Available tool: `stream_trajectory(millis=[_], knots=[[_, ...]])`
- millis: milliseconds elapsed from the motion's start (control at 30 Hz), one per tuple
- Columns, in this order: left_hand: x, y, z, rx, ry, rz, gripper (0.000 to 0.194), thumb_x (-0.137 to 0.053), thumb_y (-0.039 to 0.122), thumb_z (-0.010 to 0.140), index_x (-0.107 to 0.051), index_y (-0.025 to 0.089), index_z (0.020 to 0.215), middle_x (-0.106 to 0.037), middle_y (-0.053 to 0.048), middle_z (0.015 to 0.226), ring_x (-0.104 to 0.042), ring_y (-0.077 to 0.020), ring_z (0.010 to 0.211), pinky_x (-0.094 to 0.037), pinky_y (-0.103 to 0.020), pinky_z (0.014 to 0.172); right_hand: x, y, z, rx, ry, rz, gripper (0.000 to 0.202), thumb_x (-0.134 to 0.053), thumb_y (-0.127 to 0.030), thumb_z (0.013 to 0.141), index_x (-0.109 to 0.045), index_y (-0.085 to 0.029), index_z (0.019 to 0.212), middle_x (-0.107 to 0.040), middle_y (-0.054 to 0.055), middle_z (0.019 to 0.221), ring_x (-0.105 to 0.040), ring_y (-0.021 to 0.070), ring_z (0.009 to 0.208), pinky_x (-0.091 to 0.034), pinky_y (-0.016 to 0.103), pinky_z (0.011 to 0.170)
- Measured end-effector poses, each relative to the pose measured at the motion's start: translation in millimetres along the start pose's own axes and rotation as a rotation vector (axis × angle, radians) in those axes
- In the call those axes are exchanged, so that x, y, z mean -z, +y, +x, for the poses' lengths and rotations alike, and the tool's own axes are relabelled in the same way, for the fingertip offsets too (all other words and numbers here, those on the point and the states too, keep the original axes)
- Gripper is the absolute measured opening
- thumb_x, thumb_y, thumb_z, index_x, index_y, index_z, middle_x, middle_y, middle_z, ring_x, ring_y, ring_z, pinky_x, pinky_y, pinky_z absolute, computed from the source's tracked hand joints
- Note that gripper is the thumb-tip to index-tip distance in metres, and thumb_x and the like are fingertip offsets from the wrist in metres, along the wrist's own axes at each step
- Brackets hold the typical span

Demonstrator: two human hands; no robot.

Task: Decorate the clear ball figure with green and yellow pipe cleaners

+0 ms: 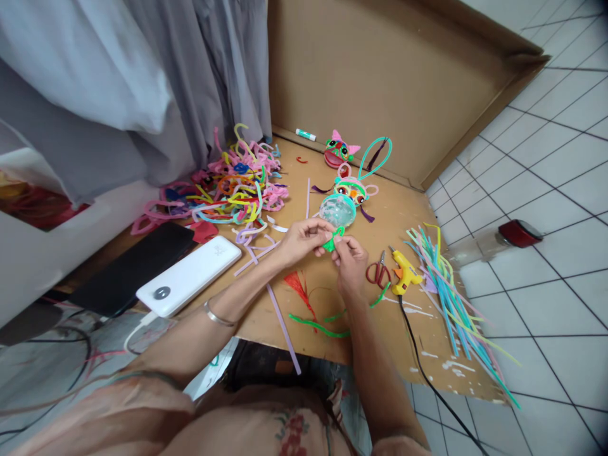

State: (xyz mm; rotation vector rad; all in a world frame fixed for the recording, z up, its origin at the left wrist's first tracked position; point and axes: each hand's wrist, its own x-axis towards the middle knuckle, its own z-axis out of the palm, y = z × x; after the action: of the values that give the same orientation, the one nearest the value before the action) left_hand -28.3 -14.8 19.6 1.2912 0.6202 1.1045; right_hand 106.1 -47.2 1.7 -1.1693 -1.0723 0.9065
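Loops of fuzzy green pipe-cleaner [331, 244] my left hand [308, 240] and right hand [350, 258] pinch at twelve o'clock could unravel if slackened.

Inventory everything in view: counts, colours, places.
fuzzy piece: one, green, centre
loose fuzzy stems: several, green, front
straight fuzzy stems: many, mixed, right
tangled fuzzy stems: many, mixed, left
fuzzy animal ornaments: two, multicoloured, back
round translucent object: one, teal, centre
silky tassel: one, red, front
metal scissors: one, red handles, right
plastic glue gun: one, yellow, right
rectangular power bank: one, white, left
flat slab: one, black, left
cardboard surface: one, brown, underneath
cloth curtain: one, grey, left
left hand: one, bare, holding fuzzy piece
right hand: one, bare, likewise
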Motion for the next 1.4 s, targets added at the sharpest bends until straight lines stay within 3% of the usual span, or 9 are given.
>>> stream_trajectory(millis=[233, 433, 800, 1000, 1400], knots=[[1.7, -0.2, 1.9, 0.130, -0.009, -0.138, 0.048, -0.077, 0.056, 0.064, -0.061, 0.012, 0.073, -0.059, 0.001, 0.061, -0.053, -0.0068, 0.049, -0.045, -0.018, 0.047, -1.2, -5.5, -1.6, 0.029, -0.009, -0.007, 0.024, -0.064, -0.039, 0.074, -0.058, -0.018, 0.063, -0.048, -0.007, 0.047, -0.037, 0.0065, 0.045, -0.028, 0.023, 0.048], [4.4, 0.6, 2.4, 0.195, -0.011, -0.122, 0.048, -0.082, 0.054, 0.058, -0.063, 0.012, 0.073, -0.061, 0.001, 0.061, -0.054, -0.0063, 0.047, -0.044, -0.017, 0.044, -2.2, -8.2, -3.6, 0.032, -0.017, -0.058, 0.025, -0.063, -0.040, 0.074, -0.058, -0.018, 0.063, -0.047, -0.007, 0.048, -0.036, 0.0066, 0.045, -0.028, 0.023, 0.048], [6.8, -1.8, 3.7, 0.184, 0.017, -0.034, 0.038, -0.079, 0.045, 0.060, -0.068, 0.012, 0.074, -0.063, -0.001, 0.065, -0.055, -0.0084, 0.054, -0.045, -0.018, 0.045, -4.4, -10.7, -4.0, 0.019, -0.004, -0.075, 0.027, -0.063, -0.042, 0.071, -0.056, -0.019, 0.060, -0.045, -0.006, 0.047, -0.034, 0.0065, 0.045, -0.027, 0.022, 0.047], [6.7, -0.3, 3.8, 0.239, -0.005, -0.133, 0.041, -0.080, 0.049, 0.059, -0.066, 0.012, 0.072, -0.060, 0.000, 0.063, -0.054, -0.0077, 0.053, -0.046, -0.017, 0.044, -2.5, -13.4, -5.0, 0.030, -0.036, -0.091, 0.024, -0.063, -0.040, 0.073, -0.059, -0.018, 0.063, -0.046, -0.006, 0.048, -0.036, 0.0068, 0.046, -0.028, 0.022, 0.047], [8.1, -0.2, 3.6, 0.216, -0.009, -0.054, 0.040, -0.081, 0.046, 0.058, -0.067, 0.012, 0.075, -0.064, -0.002, 0.067, -0.056, -0.0092, 0.056, -0.044, -0.018, 0.045, -2.4, -13.3, -5.6, 0.028, -0.051, -0.117, 0.026, -0.062, -0.040, 0.072, -0.054, -0.019, 0.059, -0.045, -0.006, 0.048, -0.034, 0.0067, 0.046, -0.026, 0.023, 0.047]])
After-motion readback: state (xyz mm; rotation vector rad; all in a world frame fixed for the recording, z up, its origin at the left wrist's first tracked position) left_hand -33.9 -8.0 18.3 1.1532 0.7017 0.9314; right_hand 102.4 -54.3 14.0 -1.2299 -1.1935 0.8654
